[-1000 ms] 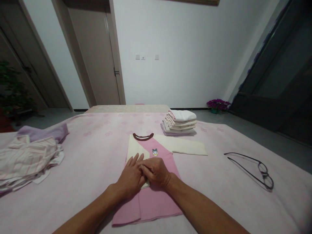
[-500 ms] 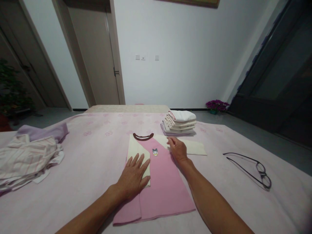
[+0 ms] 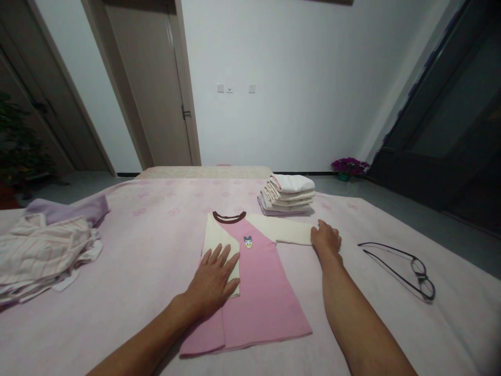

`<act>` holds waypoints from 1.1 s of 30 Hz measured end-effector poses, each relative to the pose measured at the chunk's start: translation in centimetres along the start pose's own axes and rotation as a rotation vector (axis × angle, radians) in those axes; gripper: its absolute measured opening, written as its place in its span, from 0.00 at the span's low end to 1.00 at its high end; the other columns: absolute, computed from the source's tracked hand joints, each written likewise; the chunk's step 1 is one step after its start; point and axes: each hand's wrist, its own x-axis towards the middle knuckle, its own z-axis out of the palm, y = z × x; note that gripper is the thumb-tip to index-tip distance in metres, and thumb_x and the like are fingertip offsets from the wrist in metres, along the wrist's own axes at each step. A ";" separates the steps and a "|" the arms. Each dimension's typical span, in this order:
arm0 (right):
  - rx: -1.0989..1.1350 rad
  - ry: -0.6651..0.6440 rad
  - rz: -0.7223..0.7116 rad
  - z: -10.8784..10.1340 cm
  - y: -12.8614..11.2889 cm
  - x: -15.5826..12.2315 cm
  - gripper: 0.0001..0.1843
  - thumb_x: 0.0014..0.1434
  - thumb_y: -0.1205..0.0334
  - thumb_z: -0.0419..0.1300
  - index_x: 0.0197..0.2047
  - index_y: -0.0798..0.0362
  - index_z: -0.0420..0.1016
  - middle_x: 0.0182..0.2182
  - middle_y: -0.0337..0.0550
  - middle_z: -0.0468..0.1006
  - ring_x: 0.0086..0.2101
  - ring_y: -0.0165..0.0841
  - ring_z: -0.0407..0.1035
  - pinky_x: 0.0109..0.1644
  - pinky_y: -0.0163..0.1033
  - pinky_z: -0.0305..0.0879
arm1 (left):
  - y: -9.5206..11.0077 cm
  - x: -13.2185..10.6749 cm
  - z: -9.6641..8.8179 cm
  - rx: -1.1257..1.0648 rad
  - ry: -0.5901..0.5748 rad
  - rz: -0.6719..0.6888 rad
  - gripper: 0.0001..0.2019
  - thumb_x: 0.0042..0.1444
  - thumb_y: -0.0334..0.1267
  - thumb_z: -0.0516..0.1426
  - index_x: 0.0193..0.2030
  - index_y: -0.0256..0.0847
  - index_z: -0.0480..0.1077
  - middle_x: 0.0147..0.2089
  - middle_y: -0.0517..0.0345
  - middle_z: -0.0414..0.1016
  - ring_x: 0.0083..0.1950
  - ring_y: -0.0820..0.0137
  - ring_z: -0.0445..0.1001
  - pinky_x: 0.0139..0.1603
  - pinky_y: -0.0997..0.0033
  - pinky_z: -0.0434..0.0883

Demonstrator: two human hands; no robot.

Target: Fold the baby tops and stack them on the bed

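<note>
A pink and cream long-sleeved child's shirt (image 3: 261, 284) with a brown collar and a duck-face print lies flat in front of me. Its left side is folded inward, with the cream sleeve lying down over the body. My left hand (image 3: 216, 277) rests flat on that folded sleeve, fingers spread. The other sleeve (image 3: 291, 230) stretches out to the right. At its cuff end is my right hand (image 3: 326, 239), fingers curled closed on the fabric; the cuff itself is hidden by the hand.
A stack of folded clothes (image 3: 288, 197) stands beyond the right sleeve. Rumpled striped and purple garments (image 3: 50, 245) lie at the left. Black-framed glasses (image 3: 420, 277) rest to the right on the pink sheet (image 3: 136, 271).
My right hand has moved right along the sleeve, from near the shoulder to the cuff end. My left hand stays on the folded side.
</note>
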 end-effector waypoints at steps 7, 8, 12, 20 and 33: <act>-0.014 -0.015 0.056 -0.6 0.1 0.2 0.27 0.62 0.56 0.51 0.62 0.51 0.71 0.56 0.58 0.70 0.55 0.51 0.63 0.57 0.54 0.61 | -0.3 0.0 0.4 -0.018 0.024 0.011 0.29 0.67 0.50 0.49 0.73 0.50 0.54 0.76 0.48 0.50 0.76 0.51 0.47 0.72 0.43 0.49; -0.011 -0.032 0.066 -0.8 0.2 0.3 0.26 0.61 0.56 0.51 0.61 0.50 0.72 0.56 0.58 0.70 0.55 0.51 0.63 0.56 0.54 0.61 | -0.4 0.0 0.4 -0.022 0.028 0.014 0.29 0.67 0.50 0.49 0.73 0.50 0.54 0.76 0.48 0.50 0.76 0.51 0.46 0.72 0.43 0.49; -0.004 -0.052 0.091 -1.2 0.3 0.2 0.24 0.59 0.55 0.53 0.56 0.50 0.76 0.53 0.59 0.72 0.54 0.52 0.65 0.55 0.55 0.62 | -0.4 0.0 0.4 -0.026 0.036 0.012 0.29 0.66 0.50 0.50 0.72 0.49 0.55 0.75 0.48 0.50 0.76 0.51 0.47 0.72 0.43 0.49; 0.194 -0.012 0.189 -1.9 0.3 0.2 0.26 0.56 0.52 0.57 0.57 0.48 0.73 0.46 0.54 0.79 0.47 0.47 0.73 0.51 0.50 0.67 | -0.4 0.0 0.2 -0.045 0.039 0.003 0.28 0.66 0.50 0.49 0.72 0.49 0.57 0.75 0.49 0.52 0.75 0.50 0.48 0.71 0.44 0.51; 0.355 -0.097 0.124 -2.9 0.1 0.4 0.27 0.47 0.59 0.61 0.52 0.57 0.76 0.45 0.60 0.79 0.45 0.50 0.74 0.48 0.51 0.68 | 0.3 0.3 -0.2 -0.093 0.229 0.146 0.17 0.65 0.39 0.52 0.59 0.46 0.71 0.63 0.50 0.72 0.68 0.55 0.64 0.67 0.48 0.62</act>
